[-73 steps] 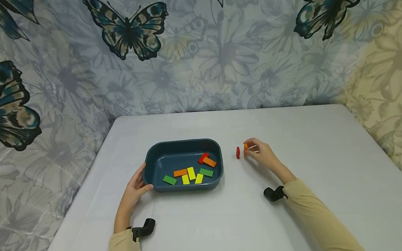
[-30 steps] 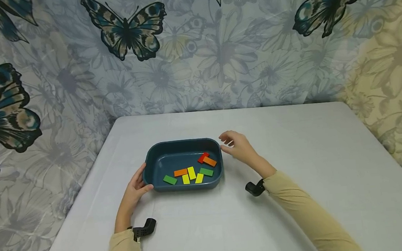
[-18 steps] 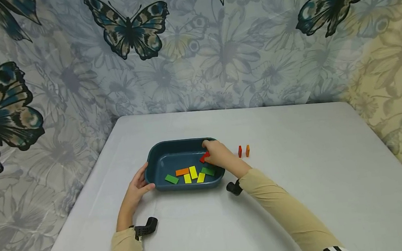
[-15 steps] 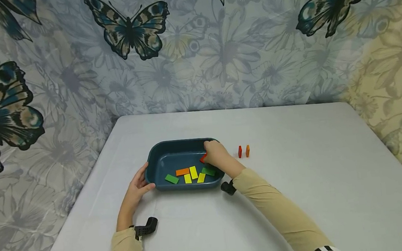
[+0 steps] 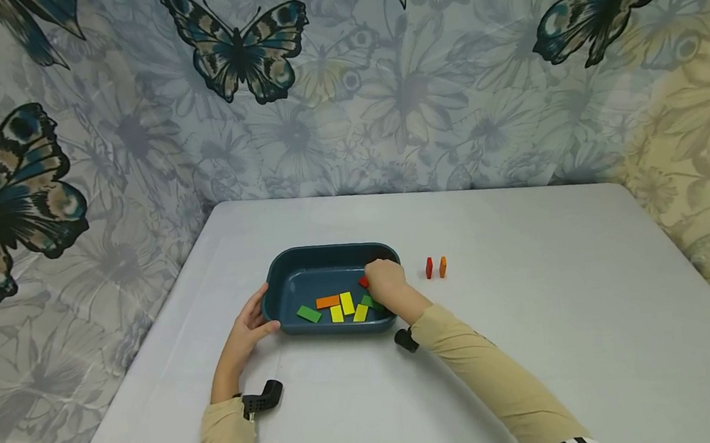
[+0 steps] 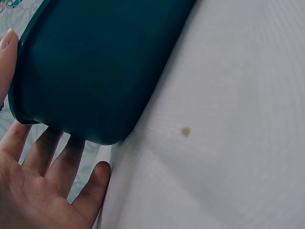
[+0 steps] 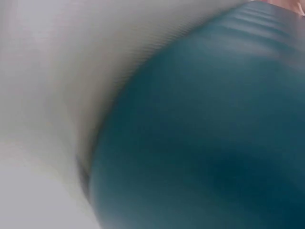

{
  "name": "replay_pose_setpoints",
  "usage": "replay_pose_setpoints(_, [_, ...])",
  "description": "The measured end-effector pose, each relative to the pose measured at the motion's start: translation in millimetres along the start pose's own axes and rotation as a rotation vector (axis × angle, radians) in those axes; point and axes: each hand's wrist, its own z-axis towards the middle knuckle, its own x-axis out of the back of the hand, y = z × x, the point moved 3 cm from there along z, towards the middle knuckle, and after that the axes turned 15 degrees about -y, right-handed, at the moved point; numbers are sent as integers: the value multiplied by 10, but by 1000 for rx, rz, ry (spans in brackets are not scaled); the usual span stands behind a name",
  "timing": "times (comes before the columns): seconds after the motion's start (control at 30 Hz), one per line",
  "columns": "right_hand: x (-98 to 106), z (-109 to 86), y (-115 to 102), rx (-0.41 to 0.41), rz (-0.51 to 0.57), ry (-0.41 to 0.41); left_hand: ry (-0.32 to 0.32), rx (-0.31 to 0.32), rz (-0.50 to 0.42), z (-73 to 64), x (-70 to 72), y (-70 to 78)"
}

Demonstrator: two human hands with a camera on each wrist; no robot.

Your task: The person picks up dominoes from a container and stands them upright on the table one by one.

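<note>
In the head view a dark teal tray point(image 5: 296, 280) sits on the table with flat orange, yellow and green blocks in it. My left hand point(image 5: 241, 341) rests against its left end, thumb at the near corner. Its straight fingers touch the end wall in the left wrist view. My right hand point(image 5: 388, 282) reaches inside the tray's right end, knuckles up, fingertips hidden; I cannot tell what it holds. Part of a red block point(image 5: 364, 282) shows beside it, and a green block point(image 5: 369, 301) lies partly under it. The right wrist view shows mostly blurred teal tray wall point(image 7: 200, 124).
Right of the tray, a red block point(image 5: 429, 268) and an orange block point(image 5: 443, 267) stand upright side by side, slightly apart. The white-covered table point(image 5: 528, 290) extends around them. A butterfly-patterned wall point(image 5: 416, 123) closes off the back.
My right hand has let go of the orange block, which now stands by the red one. It has moved left into the tray, covering an orange block. The left hand has stayed at the tray.
</note>
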Motion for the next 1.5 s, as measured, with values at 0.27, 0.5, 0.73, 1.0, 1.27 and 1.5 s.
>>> replay_pose_setpoints(0.27, [39,-19,20,68,49,10,-1,3,-8,20,-4,6])
replay_pose_setpoints(0.5, [153,-86,221,421,465,178,11,9,4,31,4,32])
replay_pose_setpoints(0.73, [201,-256,446,701,882,173,3,25,-3,2,-34,146])
replay_pose_setpoints(1.0, [272,-435,707,692,1191,172,-1,24,12,0,-1,91])
replay_pose_setpoints(1.27, [209,-527,1166,602,1165,305,3,26,11,-42,-25,-8])
replay_pose_setpoints(1.5, [153,-622,1544,514,1146,374,1,9,11,-19,-41,8])
